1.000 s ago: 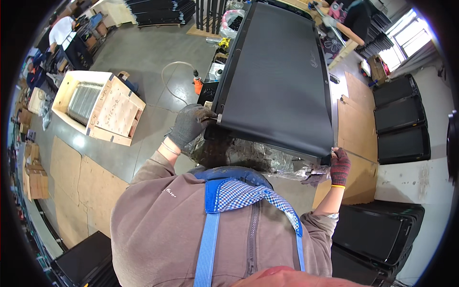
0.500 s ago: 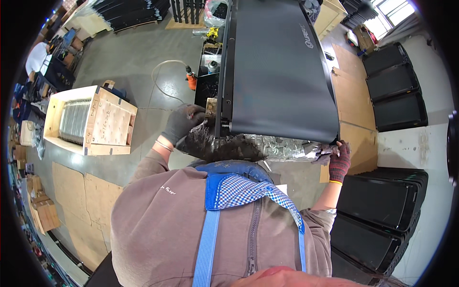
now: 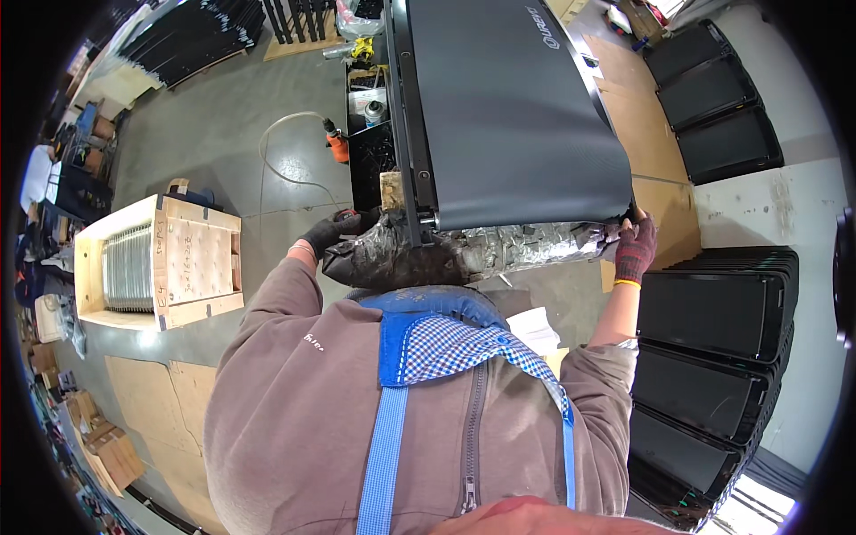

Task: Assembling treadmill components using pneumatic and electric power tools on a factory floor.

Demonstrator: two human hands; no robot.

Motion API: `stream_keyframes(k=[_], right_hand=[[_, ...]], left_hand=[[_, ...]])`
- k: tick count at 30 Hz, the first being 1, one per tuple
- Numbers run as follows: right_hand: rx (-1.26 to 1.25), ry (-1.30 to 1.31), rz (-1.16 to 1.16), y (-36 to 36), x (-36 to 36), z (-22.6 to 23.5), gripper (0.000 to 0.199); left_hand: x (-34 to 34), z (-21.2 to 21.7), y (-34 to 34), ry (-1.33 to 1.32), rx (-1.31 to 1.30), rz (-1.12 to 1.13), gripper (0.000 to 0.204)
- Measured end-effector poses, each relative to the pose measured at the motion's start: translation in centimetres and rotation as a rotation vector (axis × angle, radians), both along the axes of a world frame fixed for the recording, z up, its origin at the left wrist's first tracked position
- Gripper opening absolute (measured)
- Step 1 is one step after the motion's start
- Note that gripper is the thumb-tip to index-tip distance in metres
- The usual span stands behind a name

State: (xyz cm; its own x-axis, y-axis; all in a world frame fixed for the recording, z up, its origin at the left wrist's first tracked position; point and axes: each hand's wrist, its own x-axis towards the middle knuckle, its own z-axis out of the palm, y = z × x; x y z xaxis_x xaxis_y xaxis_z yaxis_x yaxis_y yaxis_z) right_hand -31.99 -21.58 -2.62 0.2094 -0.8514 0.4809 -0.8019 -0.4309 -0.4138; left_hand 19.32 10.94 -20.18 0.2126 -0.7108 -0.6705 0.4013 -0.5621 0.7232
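Observation:
A treadmill deck with a wide black belt (image 3: 517, 125) stretches away in front of me, a dark side rail (image 3: 412, 116) along its left. Its near end lies over a padded support (image 3: 526, 248) wrapped in silver and dark tape. My left hand (image 3: 330, 234), in a dark glove, is closed at the support's left end beside a wooden block (image 3: 390, 190); a small red-and-black thing shows at its fingers, too small to name. My right hand (image 3: 635, 250), in a dark red glove with a yellow cuff, grips the belt's near right corner; its fingertips are partly hidden.
Left of the deck, a black parts tray (image 3: 370, 156) holds a can, with an orange air tool (image 3: 337, 145) and hose beside it. A wooden crate (image 3: 198, 259) stands on the left floor. Black panels (image 3: 700, 357) stack at right. Cardboard (image 3: 655, 134) covers the floor there.
The view has shifted, with my body turned a little. The belt's near right part now bulges up in a wave. My left hand has drawn slightly outward; my right hand stays at the belt's corner.

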Motion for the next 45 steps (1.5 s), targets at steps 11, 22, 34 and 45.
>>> stream_keyframes(k=[11, 22, 34, 45], right_hand=[[0.055, -0.282, 0.053, 13.5, 7.8, -2.7, 0.037], [0.445, -0.866, 0.56, 18.2, 16.6, 2.5, 0.043], [1.077, -1.513, 1.022, 22.5, 23.9, 7.2, 0.09], [0.201, -0.096, 0.325, 24.4, 14.5, -1.4, 0.056]], left_hand=[[-0.9, 3.3, -0.2, -0.182, -0.045, 0.102, 0.056], [-0.9, 22.7, 2.6, -0.702, -0.592, 0.323, 0.05], [-6.3, 25.3, 0.0, -1.31, -1.377, -0.64, 0.052], [3.1, 4.2, -5.4, -1.113, -0.291, -0.242, 0.033]])
